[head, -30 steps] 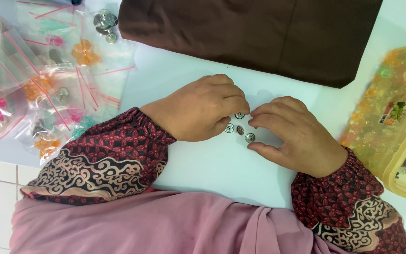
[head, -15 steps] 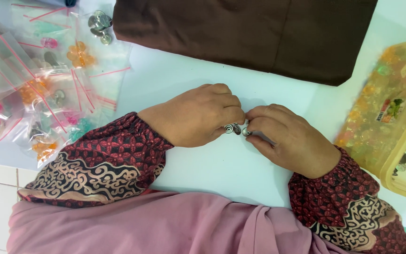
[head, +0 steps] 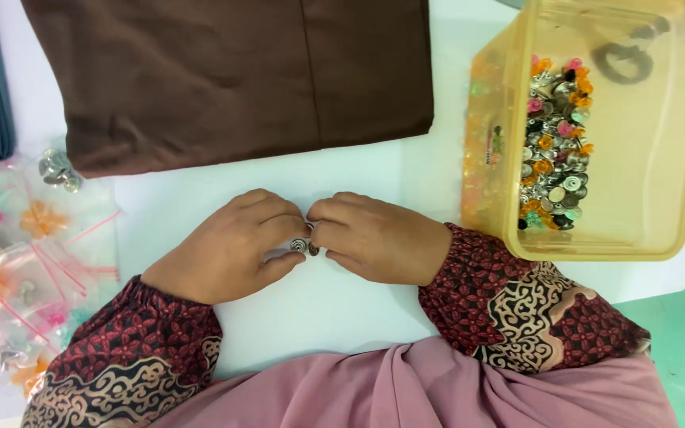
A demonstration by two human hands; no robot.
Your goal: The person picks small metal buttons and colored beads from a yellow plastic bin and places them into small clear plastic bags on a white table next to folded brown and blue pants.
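My left hand [head: 227,246] and my right hand [head: 374,236] meet fingertip to fingertip over the white table [head: 334,305]. Between them they pinch small round metal snap buttons [head: 303,246]; only a little silver shows between the fingers. Both wrists rest low over the table, in dark red patterned sleeves. A pink cloth drapes along the bottom edge below my arms.
A folded brown cloth [head: 231,75] lies beyond my hands. A yellow translucent plastic box [head: 675,158] at the right holds several metal buttons and coloured flower pieces [head: 552,150]. Small clear zip bags [head: 25,269] with coloured pieces lie at the left.
My hands have closed together and gathered the loose snap buttons that lay on the table between them. The view has shifted right, bringing the yellow box fully into sight.
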